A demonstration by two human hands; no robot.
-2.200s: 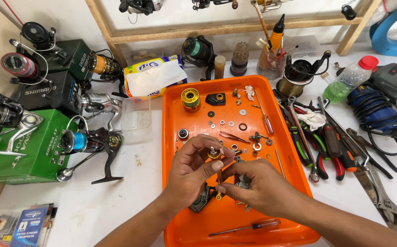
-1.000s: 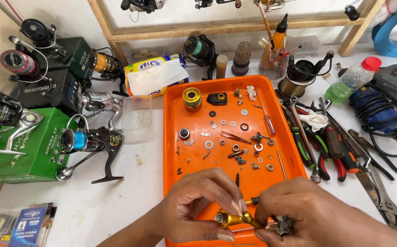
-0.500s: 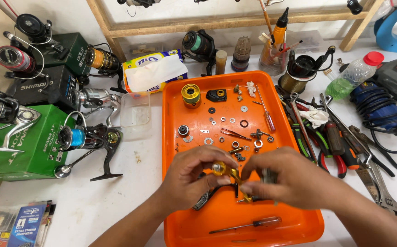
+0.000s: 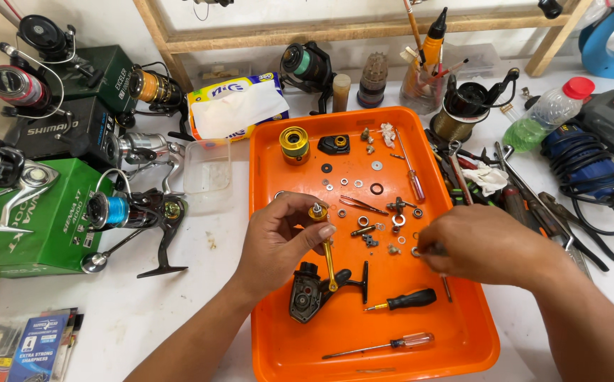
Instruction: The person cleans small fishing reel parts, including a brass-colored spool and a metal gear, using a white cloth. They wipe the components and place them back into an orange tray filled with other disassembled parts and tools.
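Observation:
An orange tray (image 4: pixel 462 339) holds a taken-apart fishing reel. My left hand (image 4: pixel 279 240) pinches a gold shaft with a gear head (image 4: pixel 324 244), held upright over the black reel body (image 4: pixel 307 293). My right hand (image 4: pixel 487 244) reaches down to the small washers and rings (image 4: pixel 395 223) in the middle of the tray, fingertips on a tiny ring (image 4: pixel 416 252); I cannot tell whether it is gripped. A gold spool (image 4: pixel 294 143) and a black part (image 4: pixel 334 144) lie at the tray's far end.
Two screwdrivers (image 4: pixel 400 302) (image 4: pixel 385 345) lie in the tray's near part. Several spinning reels and green boxes (image 4: pixel 38 219) crowd the left. Pliers and tools (image 4: pixel 526 205), a plastic bottle (image 4: pixel 544 113) and a power tool (image 4: pixel 590 159) sit right. A tissue pack (image 4: pixel 233 106) is behind.
My hands have separated. The left now holds the gold shaft alone, upright; the right has let go and moved right to the small parts.

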